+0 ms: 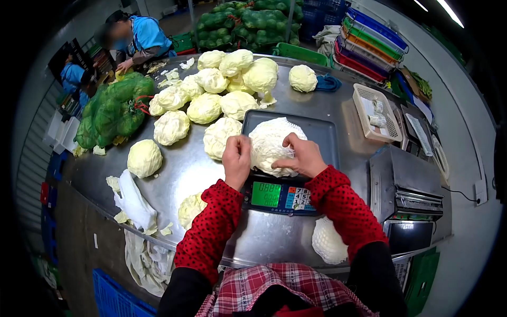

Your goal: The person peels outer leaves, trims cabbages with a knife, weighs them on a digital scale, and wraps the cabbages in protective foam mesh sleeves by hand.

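A cabbage in white foam netting (275, 141) rests on the dark tray (323, 138) of a digital scale, whose green display (265, 194) is lit. At its left side is my left hand (237, 158), fingers closed in a pinch against the netting's edge; what they pinch is too small to make out. My right hand (303, 156) lies over the right side of the netted cabbage, thumb and fingers closed on the netting. Several bare cabbages (205, 108) are heaped beyond and left of the scale. White foam netting (329, 241) lies at the near right.
A green net bag of cabbages (116, 108) stands at the far left, near a co-worker in blue (148, 37). To the right are a white basket (392, 132) with rolls and a metal machine (404, 182). Stacked crates (369, 45) stand behind.
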{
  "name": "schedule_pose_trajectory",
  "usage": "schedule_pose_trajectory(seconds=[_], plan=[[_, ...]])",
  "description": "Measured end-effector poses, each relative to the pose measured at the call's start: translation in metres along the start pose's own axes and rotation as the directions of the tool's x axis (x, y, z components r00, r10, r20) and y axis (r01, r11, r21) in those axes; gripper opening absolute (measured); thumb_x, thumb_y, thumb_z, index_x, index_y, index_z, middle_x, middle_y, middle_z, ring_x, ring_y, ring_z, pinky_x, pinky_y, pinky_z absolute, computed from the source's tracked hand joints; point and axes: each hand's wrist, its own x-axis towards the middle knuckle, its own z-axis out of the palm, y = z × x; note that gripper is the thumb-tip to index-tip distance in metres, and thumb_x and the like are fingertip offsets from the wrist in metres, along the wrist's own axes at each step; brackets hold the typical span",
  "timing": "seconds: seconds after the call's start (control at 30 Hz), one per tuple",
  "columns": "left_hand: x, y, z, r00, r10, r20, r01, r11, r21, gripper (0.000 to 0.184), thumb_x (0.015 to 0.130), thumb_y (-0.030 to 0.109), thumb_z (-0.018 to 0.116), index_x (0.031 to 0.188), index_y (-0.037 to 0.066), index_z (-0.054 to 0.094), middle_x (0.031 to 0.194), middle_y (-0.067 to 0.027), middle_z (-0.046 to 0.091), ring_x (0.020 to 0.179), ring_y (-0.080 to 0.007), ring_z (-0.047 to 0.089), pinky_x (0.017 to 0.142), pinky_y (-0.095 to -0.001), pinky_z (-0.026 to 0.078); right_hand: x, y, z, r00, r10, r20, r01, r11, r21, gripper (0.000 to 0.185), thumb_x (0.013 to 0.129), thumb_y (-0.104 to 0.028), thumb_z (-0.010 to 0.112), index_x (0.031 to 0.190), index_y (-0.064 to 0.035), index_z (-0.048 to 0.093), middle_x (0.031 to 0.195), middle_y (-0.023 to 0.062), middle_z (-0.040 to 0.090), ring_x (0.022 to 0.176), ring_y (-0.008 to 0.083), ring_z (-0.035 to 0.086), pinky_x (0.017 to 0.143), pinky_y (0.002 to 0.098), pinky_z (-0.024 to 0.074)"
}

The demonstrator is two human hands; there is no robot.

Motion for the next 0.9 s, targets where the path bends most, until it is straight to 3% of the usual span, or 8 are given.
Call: schedule_pose_trajectory(seconds=[0.13,0.27,0.37,0.43,0.53,0.67,0.8,0.9], plan=[[-0.006,0.002,-0.012,0.915,0.180,0.362,-0.306,0.894,0.328,0.049,0.079,0.018,0.075,0.118,0.004,0.049,0.129,-0.0163,0.048,0.105,-0.0258,0.055,0.085,-0.0370,0.048,-0.011,0.031,-0.009,0.965,-0.249,-0.084,0.209,0.922,-0.327,0.025,0.077,-0.011,0.064,0.098,-0.0057,0.050,0.085,0.0168,0.063,0.076,0.0358,0.062,0.068,0.0435,0.0482],[-0.019,-0.002,0.000,0.983,-0.011,0.182,-0.025,0.981,0.194,0.044,0.075,0.015,0.075,0.111,0.002,0.054,0.122,-0.0192,0.052,0.106,-0.0337,0.055,0.085,-0.0374,0.047,-0.045,0.016,-0.014,0.963,-0.168,-0.211,0.069,0.909,-0.412,0.021,0.075,-0.002,0.058,0.095,-0.0026,0.051,0.083,0.0175,0.062,0.074,0.0387,0.061,0.066,0.0439,0.0490],[-0.019,-0.005,0.007,0.992,-0.032,0.119,0.007,0.979,0.206,0.035,0.077,0.015,0.073,0.105,0.002,0.057,0.118,-0.0199,0.054,0.102,-0.0343,0.055,0.080,-0.0362,0.049,-0.069,-0.013,-0.024,0.991,-0.085,-0.102,0.073,0.991,-0.112,0.016,0.077,0.004,0.054,0.092,0.0004,0.051,0.081,0.0146,0.062,0.068,0.0322,0.062,0.062,0.0371,0.0509],[-0.022,-0.004,0.007,0.997,0.023,0.072,-0.039,0.972,0.232,0.031,0.079,0.017,0.071,0.104,0.003,0.059,0.119,-0.0205,0.054,0.106,-0.0360,0.054,0.084,-0.0385,0.047,-0.084,-0.035,-0.041,0.969,0.243,0.047,-0.166,0.497,0.852,0.013,0.079,0.004,0.055,0.092,0.0021,0.052,0.079,0.0111,0.061,0.065,0.0219,0.062,0.060,0.0319,0.0501],[-0.022,0.029,0.007,0.957,0.258,0.132,-0.290,0.870,0.400,0.028,0.080,0.018,0.069,0.103,0.004,0.061,0.122,-0.0208,0.053,0.111,-0.0384,0.051,0.091,-0.0430,0.044,-0.071,0.004,-0.016,0.947,0.178,-0.266,-0.064,0.920,0.386,0.034,0.077,-0.011,0.071,0.105,-0.0006,0.055,0.083,0.0094,0.061,0.074,0.0182,0.062,0.066,0.0286,0.0488],[-0.019,0.019,0.010,0.893,0.315,0.321,-0.434,0.793,0.428,0.018,0.079,0.015,0.070,0.090,0.003,0.063,0.126,-0.0165,0.054,0.121,-0.0365,0.047,0.099,-0.0445,0.038,-0.060,0.027,0.017,0.942,-0.029,-0.334,0.024,1.000,-0.020,0.034,0.077,-0.010,0.072,0.105,0.0008,0.057,0.079,0.0092,0.059,0.070,0.0244,0.059,0.068,0.0297,0.0479],[-0.009,0.045,0.007,0.844,0.429,0.322,-0.509,0.829,0.231,0.014,0.078,0.014,0.068,0.088,0.005,0.062,0.128,-0.0130,0.054,0.121,-0.0355,0.046,0.095,-0.0435,0.037,-0.051,0.043,0.015,0.925,0.101,-0.367,0.009,0.958,0.286,0.016,0.084,-0.008,0.063,0.096,0.0025,0.059,0.076,0.0090,0.061,0.066,0.0231,0.061,0.062,0.0304,0.0477],[-0.019,0.048,0.008,0.813,0.378,0.442,-0.550,0.746,0.374,0.043,0.073,0.025,0.076,0.106,0.003,0.060,0.126,-0.0169,0.054,0.121,-0.0365,0.047,0.098,-0.0445,0.035,-0.043,0.044,0.017,0.849,0.520,-0.092,-0.187,0.459,0.869,0.014,0.092,-0.011,0.058,0.091,0.0033,0.059,0.077,0.0011,0.061,0.069,0.0056,0.051,0.062,0.0242,0.0432]])
